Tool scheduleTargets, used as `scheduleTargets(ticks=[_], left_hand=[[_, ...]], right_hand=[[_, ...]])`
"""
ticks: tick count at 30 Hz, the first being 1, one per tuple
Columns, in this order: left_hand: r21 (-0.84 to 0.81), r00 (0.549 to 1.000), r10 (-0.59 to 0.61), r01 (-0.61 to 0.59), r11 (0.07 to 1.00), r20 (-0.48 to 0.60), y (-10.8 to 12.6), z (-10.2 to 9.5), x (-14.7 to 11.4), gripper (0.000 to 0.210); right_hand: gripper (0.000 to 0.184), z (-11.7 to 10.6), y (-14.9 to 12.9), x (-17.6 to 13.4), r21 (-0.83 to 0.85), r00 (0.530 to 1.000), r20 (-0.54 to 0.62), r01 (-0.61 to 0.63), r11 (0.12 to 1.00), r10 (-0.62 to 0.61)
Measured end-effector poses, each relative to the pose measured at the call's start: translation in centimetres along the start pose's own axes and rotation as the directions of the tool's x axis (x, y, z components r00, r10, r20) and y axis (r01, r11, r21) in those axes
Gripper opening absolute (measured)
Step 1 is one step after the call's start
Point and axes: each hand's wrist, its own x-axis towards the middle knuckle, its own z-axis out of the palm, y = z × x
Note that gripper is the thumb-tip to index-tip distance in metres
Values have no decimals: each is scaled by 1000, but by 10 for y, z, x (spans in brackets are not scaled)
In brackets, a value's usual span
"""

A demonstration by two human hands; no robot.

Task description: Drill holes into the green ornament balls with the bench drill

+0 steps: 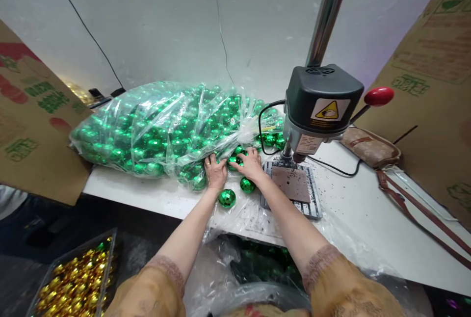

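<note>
A large clear plastic bag full of shiny green mirror-faceted balls lies on its side on the white table, its gathered neck toward the drill press. My left hand rests at the bag's lower right edge, fingers apart, against the plastic and balls. Beside it, my right hand reaches with spread fingers over a green ball between the two hands, touching it. One loose green ball sits just below my left hand. Another ball lies under my right wrist. My fingertips are partly hidden.
A bench drill press with a red-knobbed lever stands right of my hands, dark shavings around its base plate. Cardboard boxes flank the table. A brown handbag lies at right. Below left is a bin of gold balls.
</note>
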Motion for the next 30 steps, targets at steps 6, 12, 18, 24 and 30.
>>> scheduleTargets(ticks=[6, 12, 18, 24, 30], left_hand=[[-72, 1000, 20, -19, 997, 9, -6, -2, 2, 37], [-133, 999, 48, -47, 990, 5, -9, -3, 3, 39], [-36, 998, 53, -52, 998, 34, -1, -5, 1, 31], [145, 988, -16, -7, 989, 155, 9, -9, 4, 26], [153, 986, -16, -10, 988, 168, 10, -9, 4, 26]], right_hand=[[42, -2, 0, -18, 23, 999, -27, 32, 999, -31], [40, -1, -1, -28, 71, 994, -73, 91, 993, -85], [40, -2, 4, -32, 132, 970, -91, 236, 963, -225], [39, 0, 12, -36, 241, 941, -187, 322, 916, -282], [36, 1, 20, -44, 372, 927, -272, 350, 860, -260]])
